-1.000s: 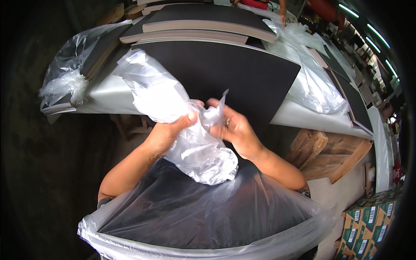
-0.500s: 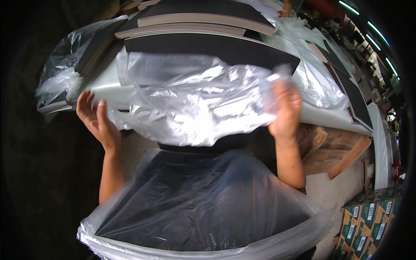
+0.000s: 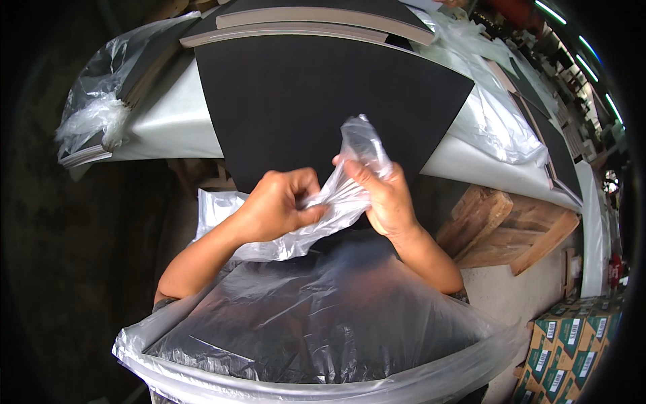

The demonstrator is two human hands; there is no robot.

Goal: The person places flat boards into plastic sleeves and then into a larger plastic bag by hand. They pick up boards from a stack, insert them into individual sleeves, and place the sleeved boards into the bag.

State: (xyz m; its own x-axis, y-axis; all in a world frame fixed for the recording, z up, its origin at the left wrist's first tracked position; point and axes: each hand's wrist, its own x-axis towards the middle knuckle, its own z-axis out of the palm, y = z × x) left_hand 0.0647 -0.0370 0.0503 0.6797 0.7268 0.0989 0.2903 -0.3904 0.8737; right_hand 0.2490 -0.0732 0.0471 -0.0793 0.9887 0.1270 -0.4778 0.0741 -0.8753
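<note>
My left hand (image 3: 282, 205) is closed around a clear plastic bag (image 3: 266, 250), which is bunched and hangs down to the left below my wrist. Higher up on the same plastic, my right hand (image 3: 381, 197) grips a gathered part, and a crumpled end sticks up above the fingers. Behind both hands lies a large flat black sheet (image 3: 323, 94), its near part hidden by them. Nearest to me, a wide clear plastic bag (image 3: 323, 337) covers another dark sheet.
More black boards with pale edges (image 3: 323, 17) are stacked at the back. Clear plastic film (image 3: 101, 128) drapes boards at left, and more film (image 3: 498, 128) lies at right. A wooden pallet (image 3: 518, 229) stands below the table on the right. Printed cartons (image 3: 572, 343) sit at lower right.
My hands have come together from wide apart. The plastic that was spread between them is now gathered and lower, uncovering the black sheet behind.
</note>
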